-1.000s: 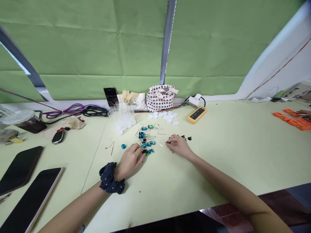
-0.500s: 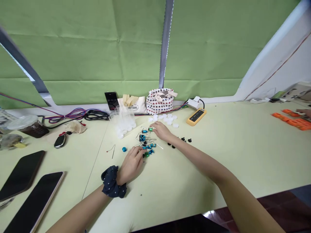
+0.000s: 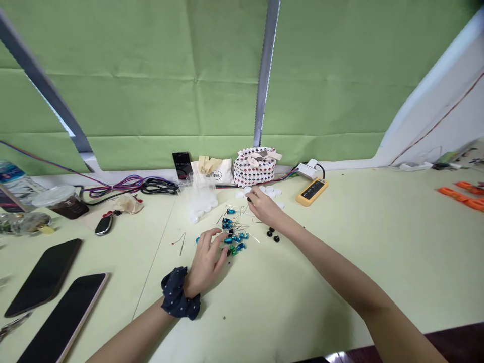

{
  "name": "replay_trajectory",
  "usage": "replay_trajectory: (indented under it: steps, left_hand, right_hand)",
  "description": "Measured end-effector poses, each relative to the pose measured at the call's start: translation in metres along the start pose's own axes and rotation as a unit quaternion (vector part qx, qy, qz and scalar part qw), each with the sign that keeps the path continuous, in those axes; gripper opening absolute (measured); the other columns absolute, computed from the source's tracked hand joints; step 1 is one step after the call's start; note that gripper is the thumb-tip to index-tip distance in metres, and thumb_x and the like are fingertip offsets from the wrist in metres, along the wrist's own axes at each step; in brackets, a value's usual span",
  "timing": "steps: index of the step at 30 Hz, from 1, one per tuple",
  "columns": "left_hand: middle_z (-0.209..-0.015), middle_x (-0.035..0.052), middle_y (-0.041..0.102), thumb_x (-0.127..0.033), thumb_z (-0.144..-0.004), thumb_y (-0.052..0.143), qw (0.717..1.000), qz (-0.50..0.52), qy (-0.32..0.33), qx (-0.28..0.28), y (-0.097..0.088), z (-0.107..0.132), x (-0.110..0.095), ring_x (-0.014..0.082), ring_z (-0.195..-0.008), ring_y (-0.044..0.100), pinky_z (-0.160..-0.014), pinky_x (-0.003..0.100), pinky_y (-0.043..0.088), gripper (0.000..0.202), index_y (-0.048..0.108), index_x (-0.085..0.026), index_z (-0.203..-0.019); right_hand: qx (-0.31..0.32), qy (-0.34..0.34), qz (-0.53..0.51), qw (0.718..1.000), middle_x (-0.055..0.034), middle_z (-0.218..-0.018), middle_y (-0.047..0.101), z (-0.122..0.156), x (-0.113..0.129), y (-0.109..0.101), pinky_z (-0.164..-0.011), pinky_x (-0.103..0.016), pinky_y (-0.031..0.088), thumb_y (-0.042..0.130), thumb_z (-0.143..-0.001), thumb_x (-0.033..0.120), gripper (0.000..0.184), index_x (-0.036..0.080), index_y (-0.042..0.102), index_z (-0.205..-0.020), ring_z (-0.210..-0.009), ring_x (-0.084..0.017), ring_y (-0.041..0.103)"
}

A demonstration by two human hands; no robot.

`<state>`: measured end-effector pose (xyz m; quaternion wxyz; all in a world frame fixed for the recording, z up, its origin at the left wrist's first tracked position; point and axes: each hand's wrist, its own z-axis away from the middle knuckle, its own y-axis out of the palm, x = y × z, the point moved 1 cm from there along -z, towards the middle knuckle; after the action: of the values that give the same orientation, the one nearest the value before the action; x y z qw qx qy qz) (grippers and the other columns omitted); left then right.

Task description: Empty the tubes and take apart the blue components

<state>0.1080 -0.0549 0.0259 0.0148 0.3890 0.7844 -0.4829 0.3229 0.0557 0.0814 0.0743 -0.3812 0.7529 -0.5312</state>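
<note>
working with the left hand (image 3: 206,264) and right hand (image 3: 264,207) apart above the table (image 3: 340,282), neither touching the other; holding the left hand open, its fingers spread and curving down just beside the heap of blue and green capacitors (image 3: 232,237), nearer to it than the right; pinching something small and dark, too small to name, between the right fingertips (image 3: 254,197), out beyond the heap and close to the white bottle caps (image 3: 270,190); with the heap lying ahead and to the right of the left hand and behind and to the left of the right hand, its thin wire leads (image 3: 242,222) crossing every way and showing no single long axis; with a few black knobs (image 3: 273,235) lying just below the right hand and clear plastic cups (image 3: 197,200) standing beyond the left.
</note>
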Motion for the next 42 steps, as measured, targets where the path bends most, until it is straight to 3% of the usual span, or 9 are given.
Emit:
replay_trajectory:
  steps: [3, 7, 12, 18, 23, 29, 34, 38, 42]
  left_hand:
    - [-0.131, 0.0132, 0.04, -0.023, -0.09, 0.049, 1.0, 0.005, -0.011, -0.021, -0.003, -0.002, -0.007, 0.0272, -0.122, 0.04, -0.099, 0.047, 0.038, 0.042, 0.038, -0.024, -0.13]
    - [-0.134, 0.0156, 0.041, -0.031, -0.087, 0.054, 0.999, -0.014, 0.028, -0.005, 0.006, -0.003, -0.019, 0.0305, -0.125, 0.039, -0.099, 0.049, 0.037, 0.046, 0.04, -0.021, -0.13]
    - [-0.09, 0.0062, 0.066, -0.03, -0.095, 0.038, 0.998, -0.002, 0.005, 0.055, 0.025, 0.003, -0.021, 0.0191, -0.078, 0.065, -0.066, 0.03, 0.05, 0.024, 0.05, -0.02, -0.113]
    - [-0.094, 0.0061, 0.07, -0.028, -0.096, 0.038, 0.999, 0.003, 0.019, 0.031, 0.024, 0.008, -0.012, 0.0154, -0.077, 0.068, -0.063, 0.022, 0.05, 0.026, 0.05, -0.02, -0.116]
    - [-0.087, 0.005, 0.071, -0.029, -0.095, 0.039, 0.998, -0.037, 0.042, 0.019, 0.023, 0.008, -0.012, 0.0142, -0.071, 0.068, -0.059, 0.021, 0.048, 0.025, 0.054, -0.018, -0.112]
    - [-0.081, 0.0028, 0.071, -0.03, -0.095, 0.042, 0.999, -0.044, 0.009, 0.009, 0.022, 0.008, -0.007, 0.0141, -0.064, 0.067, -0.056, 0.022, 0.047, 0.022, 0.055, -0.019, -0.108]
    - [-0.086, 0.0026, 0.071, -0.029, -0.095, 0.042, 0.999, -0.033, 0.022, 0.018, 0.021, 0.007, -0.005, 0.0139, -0.069, 0.067, -0.059, 0.021, 0.047, 0.022, 0.053, -0.02, -0.111]
    - [-0.082, 0.0013, 0.071, -0.029, -0.095, 0.042, 0.999, -0.039, 0.016, 0.014, 0.021, 0.008, -0.006, 0.0129, -0.065, 0.067, -0.056, 0.02, 0.045, 0.021, 0.054, -0.02, -0.108]
    - [-0.077, 0.001, 0.071, -0.032, -0.095, 0.042, 0.999, -0.043, 0.03, 0.01, 0.023, 0.008, -0.005, 0.0119, -0.061, 0.066, -0.053, 0.019, 0.043, 0.021, 0.055, -0.019, -0.105]
  right_hand:
    - [-0.066, 0.048, -0.215, 0.973, -0.0093, -0.099, 0.054, 0.041, 0.022, -0.016, -0.076, -0.033, 0.049, 0.049, -0.088, 0.028, 0.02, 0.02, 0.059, -0.104, -0.079, -0.017, 0.056]
    - [-0.007, 0.189, -0.477, 0.858, -0.0041, -0.076, 0.059, 0.083, 0.046, 0.008, -0.064, -0.032, 0.052, 0.062, -0.079, 0.043, 0.029, 0.019, 0.06, -0.094, -0.067, -0.016, 0.06]
    - [-0.002, 0.241, -0.549, 0.8, 0.0016, -0.062, 0.051, 0.096, 0.059, 0.039, -0.047, -0.025, 0.041, 0.064, -0.077, 0.048, 0.032, 0.018, 0.058, -0.086, -0.051, -0.009, 0.045]
    - [0.04, 0.153, -0.56, 0.813, -0.0059, -0.099, 0.057, 0.096, 0.059, 0.037, -0.068, -0.028, 0.049, 0.065, -0.077, 0.045, 0.038, 0.023, 0.055, -0.106, -0.083, -0.015, 0.057]
    - [0.063, 0.219, -0.489, 0.842, 0.0018, -0.059, 0.051, 0.091, 0.057, 0.037, -0.046, -0.023, 0.039, 0.049, -0.085, 0.052, 0.036, 0.018, 0.059, -0.088, -0.047, -0.009, 0.044]
    - [0.039, 0.154, -0.474, 0.866, -0.005, -0.099, 0.058, 0.075, 0.055, 0.022, -0.061, -0.024, 0.046, 0.064, -0.077, 0.043, 0.041, 0.024, 0.054, -0.112, -0.072, -0.012, 0.056]
    - [0.095, 0.201, -0.469, 0.855, -0.0005, -0.063, 0.056, 0.075, 0.052, 0.032, -0.045, -0.023, 0.039, 0.052, -0.083, 0.051, 0.034, 0.018, 0.058, -0.078, -0.046, -0.009, 0.046]
    - [0.069, 0.167, -0.533, 0.827, -0.006, -0.105, 0.059, 0.08, 0.05, 0.037, -0.058, -0.023, 0.048, 0.069, -0.074, 0.042, 0.045, 0.023, 0.052, -0.111, -0.072, -0.012, 0.057]
    - [0.086, 0.227, -0.501, 0.831, -0.0017, -0.069, 0.057, 0.083, 0.048, 0.04, -0.043, -0.021, 0.039, 0.05, -0.085, 0.049, 0.036, 0.015, 0.058, -0.092, -0.046, -0.007, 0.045]
